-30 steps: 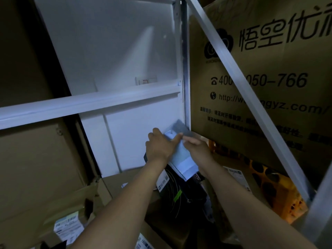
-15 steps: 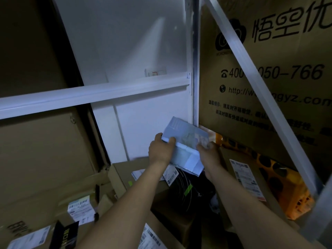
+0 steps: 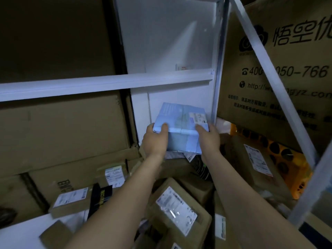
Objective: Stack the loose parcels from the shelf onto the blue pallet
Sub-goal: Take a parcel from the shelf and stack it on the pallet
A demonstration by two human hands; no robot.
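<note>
Pale-blue parcel point(image 3: 181, 123) is at frame ctr, above the pile, w/ a white label on its top right corner. Left hand point(image 3: 156, 141) grips its near left edge, thumb hooked over the top. Right hand point(image 3: 209, 139) grips the near right edge the same way. Brown parcels point(image 3: 177, 211) w/ labels lie jumbled across the lower half of the frame. White shelf beam point(image 3: 107, 85) crosses from left to ctr, behind the parcel. Big printed carton point(image 3: 287, 72) fills the upper right, w/ an orange box point(image 3: 294, 164) under it.
</note>
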